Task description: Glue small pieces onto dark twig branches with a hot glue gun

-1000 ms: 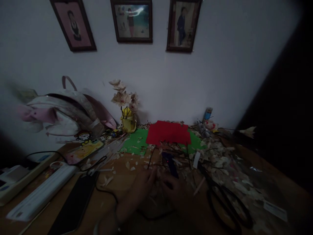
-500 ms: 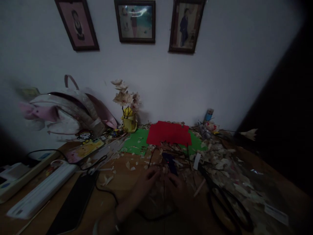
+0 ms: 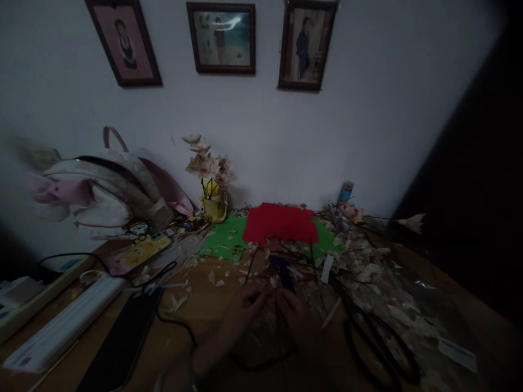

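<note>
Both hands meet low in the middle of the dim head view, above the wooden table. My left hand (image 3: pixel 244 309) is closed, its thumb and fingers pinched together towards the right. My right hand (image 3: pixel 295 316) is pinched too, its fingertips close to the left ones. A thin dark line, perhaps a stem, runs down below the fingertips; what each hand grips is too dark to make out. Just beyond the right fingers lies a blue glue gun (image 3: pixel 283 273). Pale dried petals or shavings (image 3: pixel 368 272) are scattered around it. Large black-handled scissors (image 3: pixel 371 337) lie right of my right hand.
Red sheets (image 3: pixel 280 223) lie over green sheets (image 3: pixel 224 237) by the wall. A yellow pot (image 3: pixel 213 209) holds pale flowers (image 3: pixel 202 163). On the left are a backpack (image 3: pixel 102 190), a black phone (image 3: pixel 122 337), a white power strip (image 3: pixel 65 324) and a black cable (image 3: pixel 177 322).
The view has shifted slightly, so the surroundings sit a little further left. My hands stay together, still pinched, with the right fingertips slightly closer to the left ones.
</note>
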{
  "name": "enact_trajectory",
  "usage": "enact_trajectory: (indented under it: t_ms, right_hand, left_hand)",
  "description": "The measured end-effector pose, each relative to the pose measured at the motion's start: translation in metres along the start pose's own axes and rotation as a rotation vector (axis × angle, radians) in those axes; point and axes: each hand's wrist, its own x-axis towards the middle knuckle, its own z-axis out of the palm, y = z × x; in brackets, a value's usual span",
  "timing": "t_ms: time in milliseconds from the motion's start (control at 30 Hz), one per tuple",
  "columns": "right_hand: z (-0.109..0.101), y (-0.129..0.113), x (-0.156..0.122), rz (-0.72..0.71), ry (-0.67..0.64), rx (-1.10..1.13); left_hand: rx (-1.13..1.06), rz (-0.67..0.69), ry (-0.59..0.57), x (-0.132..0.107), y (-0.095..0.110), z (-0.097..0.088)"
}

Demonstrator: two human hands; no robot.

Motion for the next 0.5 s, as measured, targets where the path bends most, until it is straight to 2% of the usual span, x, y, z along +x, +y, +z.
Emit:
enact_trajectory:
  t_ms: [133, 300, 500]
  right_hand:
    - [-0.002, 0.001, 0.001, -0.009, -0.039, 0.041]
    - [-0.004, -0.005, -0.002, 0.027, -0.061, 0.082]
    - [-0.005, -0.011, -0.004, 0.036, -0.097, 0.265]
  left_hand:
    - [0.001, -0.027, 0.014, 0.003, -0.004, 0.002]
    - [-0.075, 0.039, -0.027, 0.001, -0.002, 0.002]
    - [-0.179, -0.002, -0.076, -0.001, -0.001, 0.002]
